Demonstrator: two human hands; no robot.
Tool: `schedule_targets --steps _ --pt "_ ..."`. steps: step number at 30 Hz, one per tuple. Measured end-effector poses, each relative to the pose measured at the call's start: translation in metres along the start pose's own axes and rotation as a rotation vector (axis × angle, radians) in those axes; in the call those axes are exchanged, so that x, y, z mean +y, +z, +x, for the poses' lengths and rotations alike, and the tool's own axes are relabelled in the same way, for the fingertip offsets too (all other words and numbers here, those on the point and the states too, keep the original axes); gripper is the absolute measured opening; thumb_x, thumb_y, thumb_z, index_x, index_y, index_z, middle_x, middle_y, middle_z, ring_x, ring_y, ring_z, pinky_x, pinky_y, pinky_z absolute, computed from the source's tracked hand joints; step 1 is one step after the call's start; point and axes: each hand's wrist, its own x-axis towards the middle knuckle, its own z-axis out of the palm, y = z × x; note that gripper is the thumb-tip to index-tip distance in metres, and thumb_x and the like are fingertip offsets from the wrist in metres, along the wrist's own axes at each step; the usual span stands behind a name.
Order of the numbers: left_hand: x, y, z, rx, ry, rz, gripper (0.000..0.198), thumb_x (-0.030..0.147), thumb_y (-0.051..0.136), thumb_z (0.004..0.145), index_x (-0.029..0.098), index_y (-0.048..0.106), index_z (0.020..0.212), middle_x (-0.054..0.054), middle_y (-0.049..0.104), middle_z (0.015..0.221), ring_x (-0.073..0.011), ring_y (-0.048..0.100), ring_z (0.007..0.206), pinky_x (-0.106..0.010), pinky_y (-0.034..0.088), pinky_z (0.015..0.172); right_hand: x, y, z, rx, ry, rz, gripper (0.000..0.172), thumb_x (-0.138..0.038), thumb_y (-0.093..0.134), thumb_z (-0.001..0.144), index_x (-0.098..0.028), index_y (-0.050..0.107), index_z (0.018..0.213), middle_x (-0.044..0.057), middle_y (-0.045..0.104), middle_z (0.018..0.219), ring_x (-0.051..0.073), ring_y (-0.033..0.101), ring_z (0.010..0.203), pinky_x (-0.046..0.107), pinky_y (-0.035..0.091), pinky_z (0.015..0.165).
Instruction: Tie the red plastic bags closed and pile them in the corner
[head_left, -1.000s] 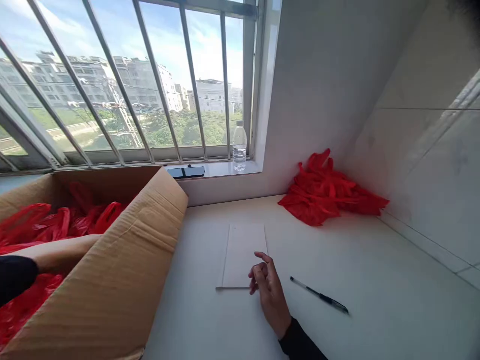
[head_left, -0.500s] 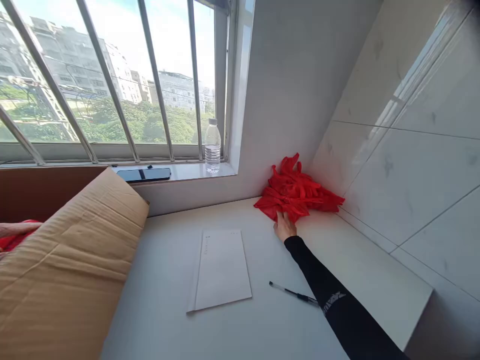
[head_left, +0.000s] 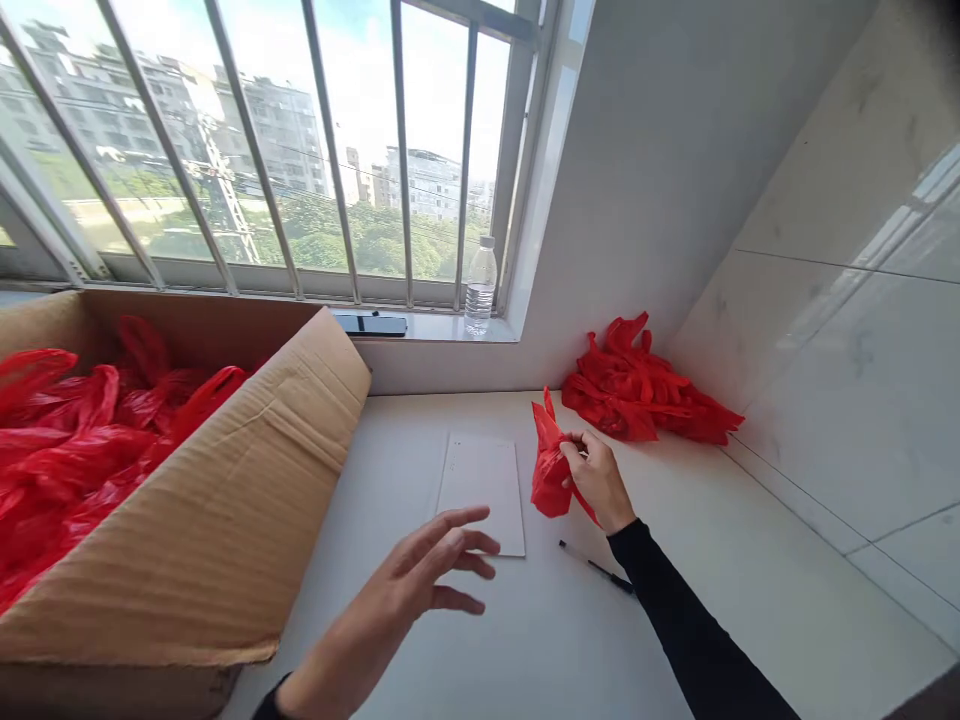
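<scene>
My right hand (head_left: 598,478) is closed around a crumpled red plastic bag (head_left: 549,462), held just above the white counter, right of a white paper sheet (head_left: 484,477). My left hand (head_left: 427,570) hovers open over the counter, fingers spread, its tips near the sheet's lower edge, holding nothing. A pile of red plastic bags (head_left: 643,385) lies in the corner behind my right hand. A black pen (head_left: 596,568) lies beside my right forearm.
A large cardboard box (head_left: 225,500) filled with red bags (head_left: 75,420) stands on the left. On the window sill rest a dark phone (head_left: 370,323) and a water bottle (head_left: 480,286). Tiled wall (head_left: 840,300) closes the right side.
My right hand has come back from the corner pile holding one red bag. My left hand has left the box and now hovers open over the counter.
</scene>
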Motion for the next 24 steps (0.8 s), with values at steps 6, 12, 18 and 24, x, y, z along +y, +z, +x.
schedule_targets --steps 6,12,18,24 --pt "-0.057 0.001 0.025 0.186 -0.18 -0.49 0.037 0.051 0.062 0.093 0.018 0.071 0.109 -0.01 0.073 0.102 -0.0226 0.068 0.089 -0.034 0.054 0.079 -0.044 0.008 -0.104 -0.393 -0.116 0.117 0.033 -0.052 0.058 0.093 -0.025 0.069 0.109 0.0 0.067 0.075 0.013 0.053 0.054 0.027 0.047 0.054" --pt "-0.052 -0.022 0.016 0.17 -0.198 -0.547 0.031 0.046 0.063 0.093 0.019 0.071 0.104 -0.006 0.073 0.098 -0.0189 0.068 0.086 -0.032 0.055 0.082 -0.017 0.032 -0.071 -0.319 0.054 0.351 0.041 -0.057 0.058 0.093 -0.027 0.067 0.119 0.006 0.067 0.114 0.016 0.061 0.081 0.029 0.054 0.069" --pt "-0.06 -0.026 0.017 0.133 -0.189 -0.445 0.028 0.041 0.067 0.092 0.013 0.07 0.092 -0.007 0.071 0.083 -0.0158 0.065 0.072 -0.028 0.052 0.07 0.006 0.085 -0.089 -0.58 0.042 0.72 0.033 -0.046 0.058 0.097 -0.025 0.07 0.119 0.004 0.072 0.108 0.021 0.064 0.096 0.035 0.052 0.086" --pt "-0.068 -0.026 0.022 0.21 -0.089 -0.254 0.024 0.035 0.074 0.087 0.018 0.067 0.104 -0.005 0.071 0.098 -0.0173 0.065 0.084 -0.029 0.051 0.08 0.02 0.087 -0.091 -0.451 0.096 0.736 0.03 -0.043 0.06 0.096 -0.026 0.07 0.117 0.003 0.073 0.107 0.021 0.064 0.096 0.033 0.051 0.085"
